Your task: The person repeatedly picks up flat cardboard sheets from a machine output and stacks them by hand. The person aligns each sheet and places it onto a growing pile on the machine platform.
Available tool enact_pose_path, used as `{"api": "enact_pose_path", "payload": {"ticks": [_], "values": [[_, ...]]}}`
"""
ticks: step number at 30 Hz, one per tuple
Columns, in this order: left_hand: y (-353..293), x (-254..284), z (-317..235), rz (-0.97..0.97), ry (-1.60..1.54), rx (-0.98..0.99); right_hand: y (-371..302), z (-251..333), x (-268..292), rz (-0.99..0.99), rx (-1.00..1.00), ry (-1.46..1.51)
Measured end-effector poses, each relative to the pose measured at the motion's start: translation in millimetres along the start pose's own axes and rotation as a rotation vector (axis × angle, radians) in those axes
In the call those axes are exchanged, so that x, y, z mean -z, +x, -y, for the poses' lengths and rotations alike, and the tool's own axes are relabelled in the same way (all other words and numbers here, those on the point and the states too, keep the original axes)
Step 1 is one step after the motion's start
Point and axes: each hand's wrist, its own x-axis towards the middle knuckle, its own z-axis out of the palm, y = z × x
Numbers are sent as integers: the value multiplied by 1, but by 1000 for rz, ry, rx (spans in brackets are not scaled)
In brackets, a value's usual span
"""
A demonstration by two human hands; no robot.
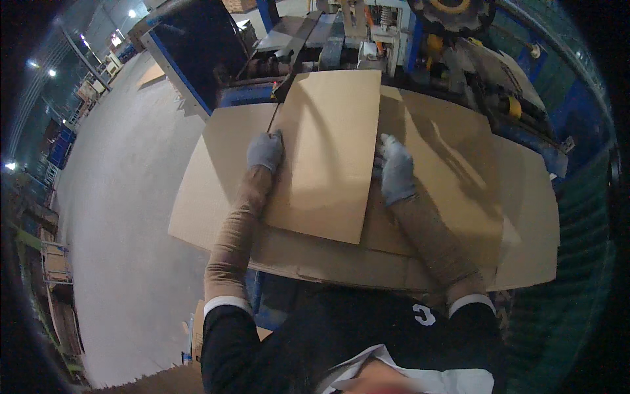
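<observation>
A tan rectangular cardboard sheet (325, 157) lies lengthwise in front of me, its far end reaching to the machine. My left hand (266, 151), in a grey glove, is closed at the sheet's left edge. Beside the right edge is my right hand (397, 171), also gloved, its fingers apart and slightly bent; whether the fingertips touch the edge is hard to tell. Under the sheet, wider cardboard pieces (453, 177) overlap, spreading out to both sides.
A machine with rollers and metal bars (321, 52) stands along the far side. To its left is a blue panel (193, 49). Grey floor (125, 217) stretches out on my left. On the right hangs a dark green ribbed surface (571, 315).
</observation>
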Motion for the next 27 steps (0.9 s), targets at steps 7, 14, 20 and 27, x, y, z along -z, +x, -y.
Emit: {"api": "enact_pose_path", "payload": {"ticks": [7, 14, 20, 27], "values": [[5, -1, 0, 3, 132, -54, 11, -12, 2, 189, -36, -73], [25, -12, 8, 107, 203, -26, 27, -12, -2, 278, 143, -696], [35, -17, 11, 74, 262, -175, -25, 6, 37, 134, 458, -800], [-53, 18, 15, -185, -187, -595, -174, 32, 192, 207, 193, -1261]]}}
